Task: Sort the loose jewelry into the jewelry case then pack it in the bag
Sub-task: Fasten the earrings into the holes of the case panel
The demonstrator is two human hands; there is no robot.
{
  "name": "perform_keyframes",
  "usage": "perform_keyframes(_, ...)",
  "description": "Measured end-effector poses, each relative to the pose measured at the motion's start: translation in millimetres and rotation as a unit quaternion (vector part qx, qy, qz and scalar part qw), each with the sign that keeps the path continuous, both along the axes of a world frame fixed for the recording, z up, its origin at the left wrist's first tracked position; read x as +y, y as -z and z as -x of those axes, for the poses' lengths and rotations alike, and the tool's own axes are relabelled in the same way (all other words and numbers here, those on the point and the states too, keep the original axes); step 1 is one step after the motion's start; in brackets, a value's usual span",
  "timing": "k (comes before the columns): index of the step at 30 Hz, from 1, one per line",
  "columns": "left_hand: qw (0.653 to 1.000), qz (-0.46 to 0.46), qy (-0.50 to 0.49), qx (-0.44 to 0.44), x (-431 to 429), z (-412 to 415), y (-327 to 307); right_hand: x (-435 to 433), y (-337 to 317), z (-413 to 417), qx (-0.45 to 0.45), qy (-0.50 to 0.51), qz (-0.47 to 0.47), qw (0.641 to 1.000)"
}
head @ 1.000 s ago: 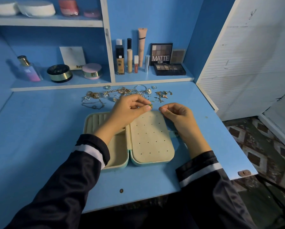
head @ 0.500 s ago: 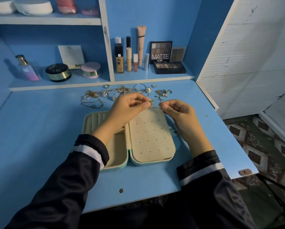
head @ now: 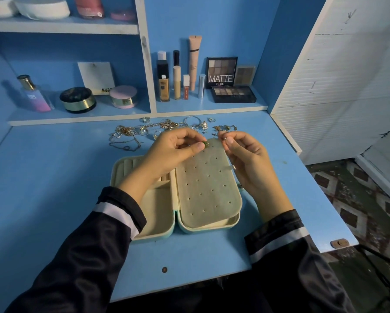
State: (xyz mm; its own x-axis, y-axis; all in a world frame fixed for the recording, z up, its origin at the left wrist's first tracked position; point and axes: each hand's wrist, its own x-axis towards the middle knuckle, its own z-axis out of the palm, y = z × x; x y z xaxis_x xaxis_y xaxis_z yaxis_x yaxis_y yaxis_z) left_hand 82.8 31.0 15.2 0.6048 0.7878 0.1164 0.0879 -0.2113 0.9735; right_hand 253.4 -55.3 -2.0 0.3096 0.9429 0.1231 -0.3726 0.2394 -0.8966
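Fingers of left hand (head: 171, 152) pinch an earring (head: 205, 144); right hand (head: 246, 159) apparently pinches the panel (head: 207, 190).

The jewelry case (head: 154, 236) is lying open on the desk (head: 54, 188), with its perforated earring panel (head: 207, 190) sitting over the right half, at three o'clock from the open compartments. The loose jewelry (head: 167, 126) is lying in a strip just behind the case, at its twelve o'clock. The left hand (head: 171, 152) is reaching across the left half. The right hand (head: 246, 161) is coming in from four o'clock. The two hands are meeting over the panel's far end, where the left hand is pinching a small jewelry piece (head: 205, 144) (stud or ring, too small to tell). On the low shelf (head: 112, 116) behind the jewelry, an eyeshadow palette (head: 233, 94) is lying at one o'clock, a foundation bottle (head: 163, 83) is standing at twelve, and a perfume bottle (head: 34, 94) is standing at ten.
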Motion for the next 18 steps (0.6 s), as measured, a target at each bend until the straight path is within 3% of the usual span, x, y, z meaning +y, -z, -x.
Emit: perform_keyframes(18, 1.000, -0.014, -0.003, -0.003, 0.2, -0.8, 1.5, 3.0, 1.3, -0.4, 0.007, -0.017, -0.001, 1.000)
